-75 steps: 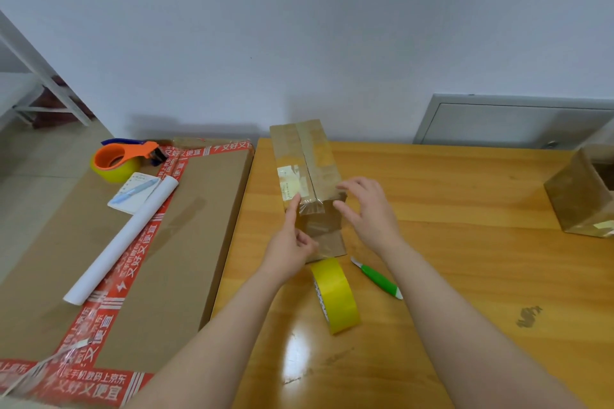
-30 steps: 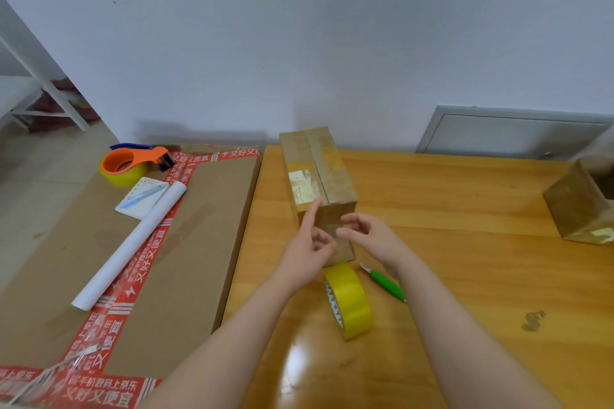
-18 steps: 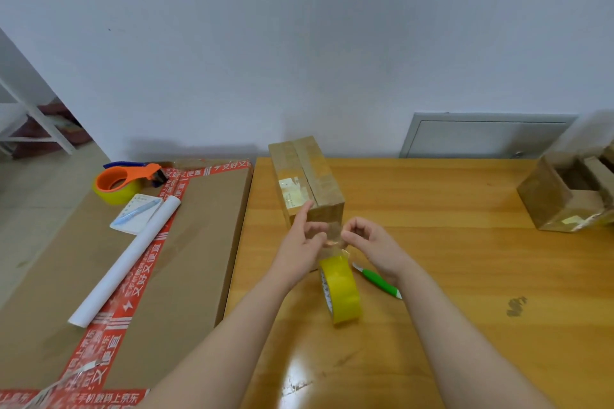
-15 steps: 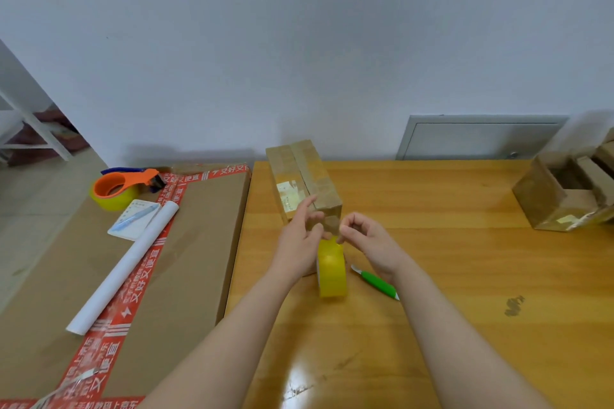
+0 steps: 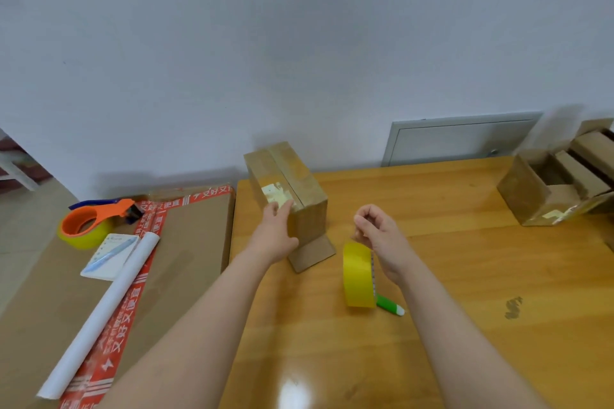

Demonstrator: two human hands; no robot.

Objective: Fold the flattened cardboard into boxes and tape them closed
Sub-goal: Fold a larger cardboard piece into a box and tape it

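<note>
Two hands are over the wooden table (image 5: 481,292). Your left hand (image 5: 274,236) lies with straight fingers, close together, on the near top edge of the taped box (image 5: 292,176), which stands at the table's far left. Your right hand (image 5: 380,237) hovers just above the upright yellow tape roll (image 5: 357,276), fingers curled, thumb meeting forefinger; whether they pinch a tape end cannot be told.

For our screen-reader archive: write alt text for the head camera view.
A person's left hand rests on the near top edge of a taped cardboard box on a wooden table; the right hand, fingers curled, hovers near an upright yellow tape roll.
</note>
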